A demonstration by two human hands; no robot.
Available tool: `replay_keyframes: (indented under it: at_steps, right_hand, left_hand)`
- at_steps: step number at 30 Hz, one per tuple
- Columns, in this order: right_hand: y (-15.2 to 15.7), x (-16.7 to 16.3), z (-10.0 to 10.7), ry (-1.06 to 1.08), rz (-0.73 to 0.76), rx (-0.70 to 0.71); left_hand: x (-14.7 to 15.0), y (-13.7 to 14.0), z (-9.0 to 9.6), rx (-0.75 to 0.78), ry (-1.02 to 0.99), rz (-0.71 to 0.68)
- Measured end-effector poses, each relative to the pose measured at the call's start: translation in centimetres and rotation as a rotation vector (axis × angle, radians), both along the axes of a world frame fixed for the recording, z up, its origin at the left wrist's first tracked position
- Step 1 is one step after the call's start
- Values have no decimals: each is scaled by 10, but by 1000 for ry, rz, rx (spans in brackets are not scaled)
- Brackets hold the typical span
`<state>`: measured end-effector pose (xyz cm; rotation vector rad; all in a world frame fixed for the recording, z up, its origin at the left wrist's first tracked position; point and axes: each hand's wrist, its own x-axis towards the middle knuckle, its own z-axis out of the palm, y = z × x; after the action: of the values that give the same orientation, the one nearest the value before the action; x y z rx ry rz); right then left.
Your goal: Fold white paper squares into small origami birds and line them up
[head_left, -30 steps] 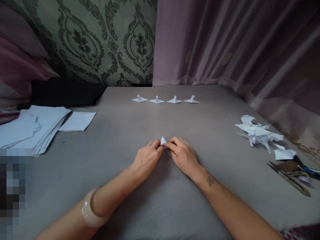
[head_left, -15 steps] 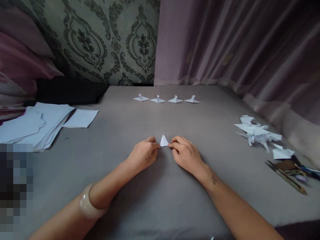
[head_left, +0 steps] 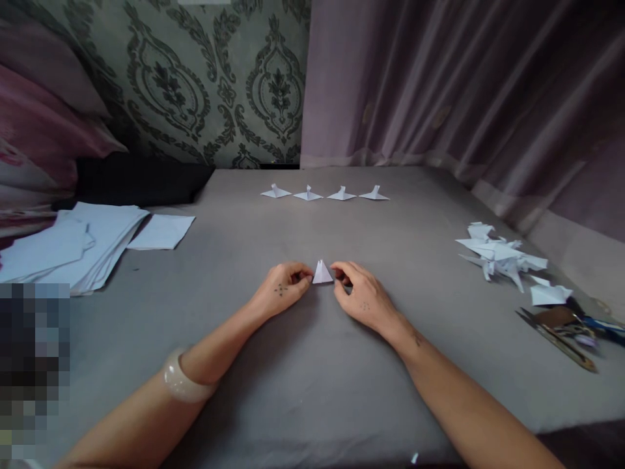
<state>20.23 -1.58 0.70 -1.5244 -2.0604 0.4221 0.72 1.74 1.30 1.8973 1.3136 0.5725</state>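
Observation:
A small white folded paper (head_left: 322,273) stands out between my two hands at the middle of the grey surface, narrow at its split top and wider at the bottom. At its left lower edge, the thumb and fingers of my left hand (head_left: 287,286) come together in a pinch on the paper. Just beyond its right edge is my right hand (head_left: 364,291), its thumb and forefinger apart with a gap between them. Whether a right fingertip touches the paper is hard to see.
Several folded paper figures (head_left: 308,193) stand in a row at the back. White sheets (head_left: 105,241) are stacked on the left. On the right lie a pile of folded papers (head_left: 502,255) and scissors (head_left: 556,340). A curtain (head_left: 390,78) hangs behind.
The folded paper shows a different face, with a split tip and a wider base. My right thumb and forefinger have parted from its edge. The view has shifted slightly.

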Motion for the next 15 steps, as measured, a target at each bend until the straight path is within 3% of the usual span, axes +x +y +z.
replay_keyframes:
  at_steps: [9, 15]
  right_hand:
    - [-3, 1, 3, -20, 97, -5]
    - [-5, -1, 6, -64, 84, 19]
  left_hand:
    - [0, 0, -3, 70, 5, -34]
    - [1, -5, -3, 76, -23, -50]
